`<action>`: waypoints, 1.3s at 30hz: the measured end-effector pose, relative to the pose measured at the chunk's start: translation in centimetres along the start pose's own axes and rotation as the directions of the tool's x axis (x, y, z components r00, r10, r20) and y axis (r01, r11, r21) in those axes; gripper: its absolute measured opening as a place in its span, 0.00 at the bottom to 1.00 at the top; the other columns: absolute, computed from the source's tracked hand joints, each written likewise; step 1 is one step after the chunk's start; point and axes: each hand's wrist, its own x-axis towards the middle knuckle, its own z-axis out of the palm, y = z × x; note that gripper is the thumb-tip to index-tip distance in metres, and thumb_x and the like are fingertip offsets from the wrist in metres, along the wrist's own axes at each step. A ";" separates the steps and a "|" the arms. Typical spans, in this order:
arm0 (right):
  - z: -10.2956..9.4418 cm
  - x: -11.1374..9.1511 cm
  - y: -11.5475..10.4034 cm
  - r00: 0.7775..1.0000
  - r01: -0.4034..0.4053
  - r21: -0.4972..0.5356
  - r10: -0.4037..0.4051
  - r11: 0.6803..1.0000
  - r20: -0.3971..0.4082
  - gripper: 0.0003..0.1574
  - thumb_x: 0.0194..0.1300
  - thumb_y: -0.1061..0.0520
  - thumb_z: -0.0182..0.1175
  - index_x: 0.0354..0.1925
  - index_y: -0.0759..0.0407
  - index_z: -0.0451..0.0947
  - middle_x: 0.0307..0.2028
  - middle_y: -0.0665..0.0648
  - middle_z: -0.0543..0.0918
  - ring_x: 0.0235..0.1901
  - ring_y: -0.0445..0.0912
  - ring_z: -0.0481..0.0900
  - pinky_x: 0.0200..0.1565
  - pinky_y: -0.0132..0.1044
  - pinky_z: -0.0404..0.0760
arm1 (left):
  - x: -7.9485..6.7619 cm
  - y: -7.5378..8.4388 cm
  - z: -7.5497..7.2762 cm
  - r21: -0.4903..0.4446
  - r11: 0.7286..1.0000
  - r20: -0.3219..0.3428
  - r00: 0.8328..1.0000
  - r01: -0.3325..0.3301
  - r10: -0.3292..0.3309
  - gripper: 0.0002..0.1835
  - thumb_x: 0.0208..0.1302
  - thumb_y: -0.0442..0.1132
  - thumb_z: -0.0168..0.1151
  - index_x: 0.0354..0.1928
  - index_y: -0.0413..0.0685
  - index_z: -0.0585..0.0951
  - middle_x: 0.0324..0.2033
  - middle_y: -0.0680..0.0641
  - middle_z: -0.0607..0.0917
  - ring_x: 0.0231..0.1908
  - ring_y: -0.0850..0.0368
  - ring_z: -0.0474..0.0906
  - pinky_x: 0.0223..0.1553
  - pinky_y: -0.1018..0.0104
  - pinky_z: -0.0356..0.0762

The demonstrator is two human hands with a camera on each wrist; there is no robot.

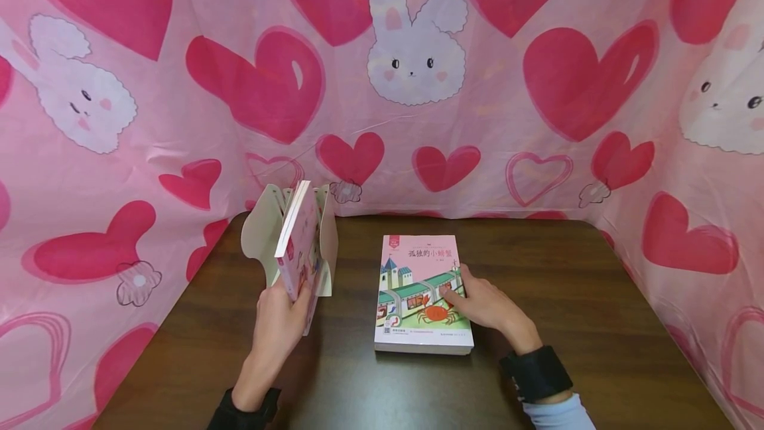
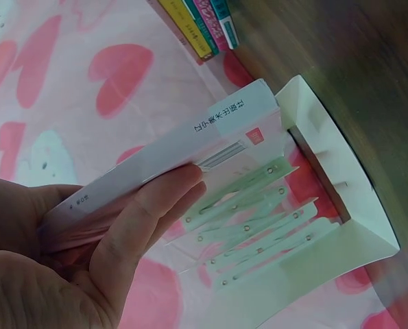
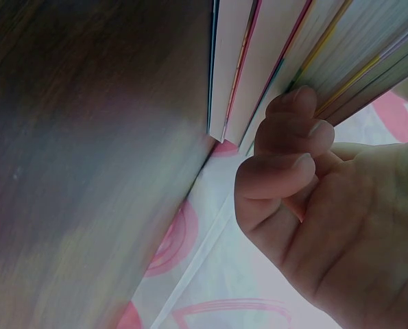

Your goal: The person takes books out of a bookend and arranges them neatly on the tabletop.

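Observation:
My left hand grips a thin pink book by its near end, thumb on one side. The book stands upright and tilts into the cream book rack on the left. In the left wrist view its white spine lies over the rack's green dividers. At the middle of the table is a stack of books, topped by a pink picture book with a red crab. My right hand holds the stack's right side, thumb on the top cover and curled fingers against the page edges.
The dark wooden table reaches back to a pink curtain printed with hearts and rabbits, which also hangs along both sides. A gap of bare tabletop separates the rack from the stack.

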 end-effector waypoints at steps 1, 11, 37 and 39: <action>0.0 0.0 0.0 1.000 0.001 0.000 -0.001 1.000 0.000 0.64 0.71 0.30 0.62 0.82 0.67 0.47 0.53 0.57 0.82 0.45 0.48 0.80 0.50 0.55 0.80 | -0.1 0.1 -0.1 -0.001 1.000 0.003 1.000 0.002 -0.002 0.28 0.71 0.32 0.68 0.71 0.36 0.74 0.63 0.31 0.81 0.57 0.30 0.82 0.54 0.34 0.78; 0.0 0.0 -0.1 1.000 -0.002 -0.003 0.002 1.000 0.003 0.63 0.72 0.31 0.62 0.82 0.68 0.48 0.53 0.58 0.82 0.46 0.50 0.79 0.51 0.56 0.79 | -0.9 1.0 -0.8 -0.002 1.000 0.025 1.000 0.014 -0.014 0.29 0.71 0.31 0.68 0.72 0.37 0.73 0.64 0.31 0.80 0.59 0.30 0.80 0.53 0.34 0.77; 0.0 0.0 -0.1 1.000 -0.003 -0.010 0.003 1.000 0.004 0.63 0.71 0.31 0.62 0.82 0.67 0.48 0.52 0.58 0.82 0.46 0.49 0.80 0.50 0.56 0.80 | -2.9 1.7 -1.4 0.030 0.999 0.003 1.000 0.019 -0.019 0.23 0.70 0.30 0.67 0.65 0.33 0.78 0.57 0.30 0.84 0.51 0.32 0.86 0.51 0.32 0.80; -0.1 0.0 -0.1 1.000 -0.001 -0.012 0.001 1.000 0.003 0.62 0.72 0.31 0.62 0.82 0.67 0.48 0.53 0.58 0.82 0.46 0.50 0.79 0.50 0.56 0.80 | -3.0 1.8 -1.5 0.037 0.999 -0.005 1.000 0.012 -0.012 0.22 0.69 0.30 0.67 0.64 0.32 0.79 0.56 0.30 0.85 0.50 0.33 0.86 0.50 0.33 0.80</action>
